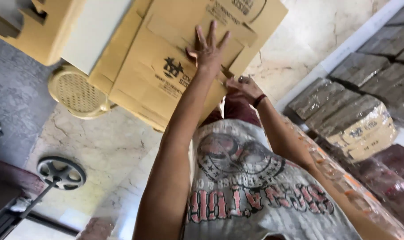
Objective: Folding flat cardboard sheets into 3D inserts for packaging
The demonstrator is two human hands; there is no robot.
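Head view: left hand (pixel 209 50) lies flat, fingers spread wide, on a flattened cardboard box (pixel 175 62) held up in front of the chest, while right hand (pixel 244 89) pinches its lower edge w/ curled fingers. Prob. light but floppy, stiff only along creases, so best held at edges/folds. Box is tan w/ dark printed logo, flaps overlapping.

Under my fingers: tan cardboard (pixel 166 71) w/ black print; grey shirt (pixel 255 191) w/ red letters; floor (pixel 104 146) cream marble, veined.
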